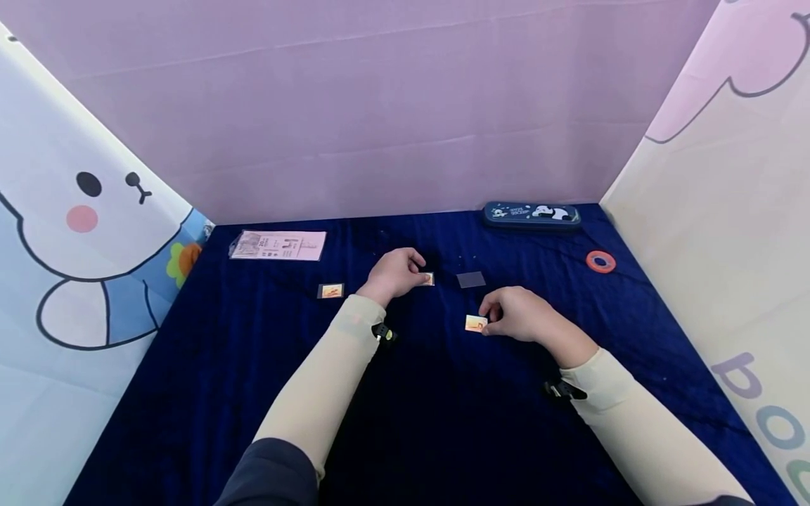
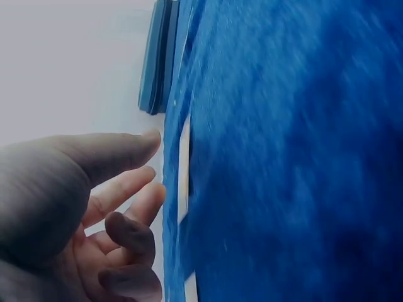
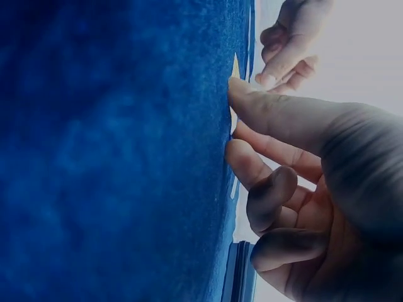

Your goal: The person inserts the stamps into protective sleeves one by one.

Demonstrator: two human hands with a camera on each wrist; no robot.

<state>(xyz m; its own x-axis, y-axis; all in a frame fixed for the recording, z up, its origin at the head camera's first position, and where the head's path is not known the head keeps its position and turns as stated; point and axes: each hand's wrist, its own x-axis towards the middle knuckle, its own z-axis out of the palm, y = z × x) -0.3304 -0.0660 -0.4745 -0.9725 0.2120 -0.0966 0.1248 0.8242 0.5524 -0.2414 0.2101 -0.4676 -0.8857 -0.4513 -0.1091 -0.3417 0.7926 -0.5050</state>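
Observation:
In the head view my right hand (image 1: 522,314) is low over the dark blue cloth, its thumb and a fingertip at the right edge of a small stamp-like picture card (image 1: 475,323). The right wrist view shows that card (image 3: 235,66) nearly edge-on, with the thumb over it. My left hand (image 1: 394,273) is beside another small picture card (image 1: 429,279), which it partly covers in the head view. In the left wrist view a gap separates the thumb from the loosely bent fingers, and a pale card (image 2: 184,170) lies on the cloth. A clear sleeve (image 1: 471,280) lies between the hands.
A third picture card in a dark-edged sleeve (image 1: 330,291) lies to the left. Behind it is a pink printed paper (image 1: 278,245). A blue panda pencil case (image 1: 532,216) stands against the back wall. An orange tape roll (image 1: 600,261) lies at the right.

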